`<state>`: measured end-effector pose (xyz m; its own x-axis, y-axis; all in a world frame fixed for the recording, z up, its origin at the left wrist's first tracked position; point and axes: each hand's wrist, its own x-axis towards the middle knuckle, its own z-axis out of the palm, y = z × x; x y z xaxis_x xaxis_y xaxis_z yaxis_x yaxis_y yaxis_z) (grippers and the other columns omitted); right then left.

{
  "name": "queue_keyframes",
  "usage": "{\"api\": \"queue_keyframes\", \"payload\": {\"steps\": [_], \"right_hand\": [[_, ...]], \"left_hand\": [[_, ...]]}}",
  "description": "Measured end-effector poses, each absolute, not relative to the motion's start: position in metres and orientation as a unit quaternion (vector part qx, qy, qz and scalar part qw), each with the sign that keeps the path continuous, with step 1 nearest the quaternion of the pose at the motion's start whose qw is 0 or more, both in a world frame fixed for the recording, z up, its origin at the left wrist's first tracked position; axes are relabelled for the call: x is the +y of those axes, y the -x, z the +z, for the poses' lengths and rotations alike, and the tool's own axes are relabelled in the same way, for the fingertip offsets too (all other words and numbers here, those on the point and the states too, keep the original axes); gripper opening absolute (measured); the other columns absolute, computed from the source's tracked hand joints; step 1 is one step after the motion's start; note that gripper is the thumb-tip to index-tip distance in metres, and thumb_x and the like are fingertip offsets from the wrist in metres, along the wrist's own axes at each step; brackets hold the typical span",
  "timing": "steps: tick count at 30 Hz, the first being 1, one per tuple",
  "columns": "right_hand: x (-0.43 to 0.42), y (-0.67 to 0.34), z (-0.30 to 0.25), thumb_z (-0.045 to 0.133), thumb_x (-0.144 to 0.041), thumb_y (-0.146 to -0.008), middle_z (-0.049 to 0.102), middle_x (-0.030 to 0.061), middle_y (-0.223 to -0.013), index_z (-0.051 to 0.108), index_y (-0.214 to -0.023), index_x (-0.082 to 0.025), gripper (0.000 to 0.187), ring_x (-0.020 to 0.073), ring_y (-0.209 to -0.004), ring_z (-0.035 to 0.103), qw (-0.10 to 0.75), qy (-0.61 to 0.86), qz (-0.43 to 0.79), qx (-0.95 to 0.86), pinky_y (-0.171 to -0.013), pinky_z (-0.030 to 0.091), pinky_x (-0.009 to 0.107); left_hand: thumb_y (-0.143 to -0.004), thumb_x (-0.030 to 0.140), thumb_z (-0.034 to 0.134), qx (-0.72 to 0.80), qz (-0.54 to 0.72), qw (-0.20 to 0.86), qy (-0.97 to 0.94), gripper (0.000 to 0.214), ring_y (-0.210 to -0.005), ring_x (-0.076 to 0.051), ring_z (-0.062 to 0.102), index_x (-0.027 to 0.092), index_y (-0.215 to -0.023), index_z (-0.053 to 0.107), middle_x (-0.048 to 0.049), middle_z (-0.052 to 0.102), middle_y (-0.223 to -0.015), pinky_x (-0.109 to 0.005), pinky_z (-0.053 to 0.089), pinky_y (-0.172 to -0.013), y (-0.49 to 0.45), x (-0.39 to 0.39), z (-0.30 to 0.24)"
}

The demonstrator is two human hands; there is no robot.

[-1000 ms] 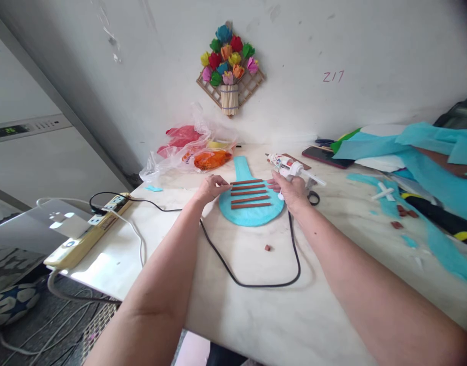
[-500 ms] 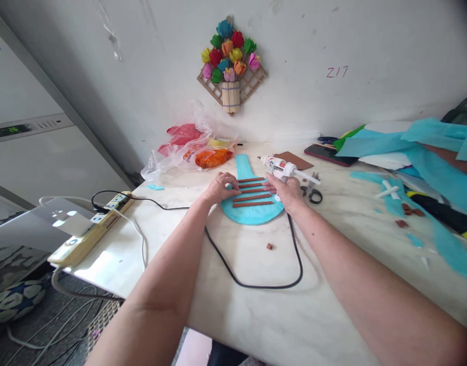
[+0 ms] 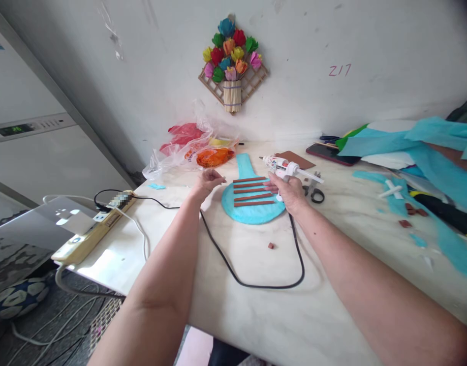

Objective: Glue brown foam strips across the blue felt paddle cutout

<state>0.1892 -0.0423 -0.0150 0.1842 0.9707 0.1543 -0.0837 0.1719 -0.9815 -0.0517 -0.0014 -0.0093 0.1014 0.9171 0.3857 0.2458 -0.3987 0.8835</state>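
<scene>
On the tabletop lies a light-blue paddle-shaped piece (image 3: 252, 214), its round part toward me and its handle pointing away. Several brown strips (image 3: 253, 203) run across it in roughly parallel rows. My right hand (image 3: 288, 190) holds a white hot glue gun (image 3: 281, 165), nozzle pointing left, above the paddle's right side; its fingers reach over the strips' right ends. Left of the paddle, my left hand (image 3: 209, 184) is closed with thumb and fingers drawn together, apart from the strips. Whether anything tiny sits in that pinch is too small to see.
A black cord (image 3: 233, 272) loops across the table's front. Scissors (image 3: 315, 194) and a brown sheet (image 3: 298, 160) lie beyond my right hand. Plastic bags (image 3: 187, 147) sit at the back; a power strip (image 3: 92, 231) lies left. Blue scraps (image 3: 393, 188) and a phone (image 3: 332, 155) are rightward.
My left hand has come off the strips and moved left, away from the paddle. My right hand stays in place with the glue gun. The view has shifted slightly.
</scene>
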Motion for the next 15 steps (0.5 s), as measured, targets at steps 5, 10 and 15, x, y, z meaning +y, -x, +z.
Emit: {"api": "queue_keyframes", "payload": {"steps": [5, 10, 15], "right_hand": [[-0.042, -0.189, -0.016, 0.063, -0.032, -0.069, 0.065, 0.0018, -0.057, 0.060, -0.078, -0.014, 0.021, 0.0141, -0.051, 0.062, 0.621, 0.452, 0.454, -0.451, -0.053, 0.052, 0.024], [-0.042, -0.188, -0.015, 0.063, -0.033, -0.069, 0.064, 0.0015, -0.055, 0.059, -0.076, -0.014, 0.021, 0.0143, -0.051, 0.063, 0.619, 0.463, 0.449, -0.449, -0.052, 0.052, 0.023], [-0.043, -0.187, -0.013, 0.064, -0.033, -0.068, 0.064, 0.0016, -0.056, 0.059, -0.076, -0.014, 0.022, 0.0156, -0.056, 0.065, 0.620, 0.465, 0.447, -0.447, -0.054, 0.054, 0.024]], "left_hand": [[-0.053, 0.026, 0.071, 0.433, 0.507, 0.353, -0.656, 0.024, -0.057, -0.011, 0.055, 0.014, -0.063, 0.054, -0.0003, 0.059, -0.059, -0.023, 0.041, -0.057, 0.051, -0.001, -0.008], [-0.054, 0.023, 0.068, 0.460, 0.379, 0.293, -0.748, 0.023, -0.053, -0.008, 0.050, 0.013, -0.074, 0.064, 0.0010, 0.059, -0.059, -0.020, 0.038, -0.052, 0.044, 0.001, -0.008], [-0.059, 0.034, 0.065, 0.459, 0.310, 0.283, -0.783, 0.023, -0.058, -0.010, 0.051, 0.014, -0.071, 0.067, -0.0018, 0.063, -0.064, -0.022, 0.041, -0.057, 0.043, -0.004, -0.006]]}}
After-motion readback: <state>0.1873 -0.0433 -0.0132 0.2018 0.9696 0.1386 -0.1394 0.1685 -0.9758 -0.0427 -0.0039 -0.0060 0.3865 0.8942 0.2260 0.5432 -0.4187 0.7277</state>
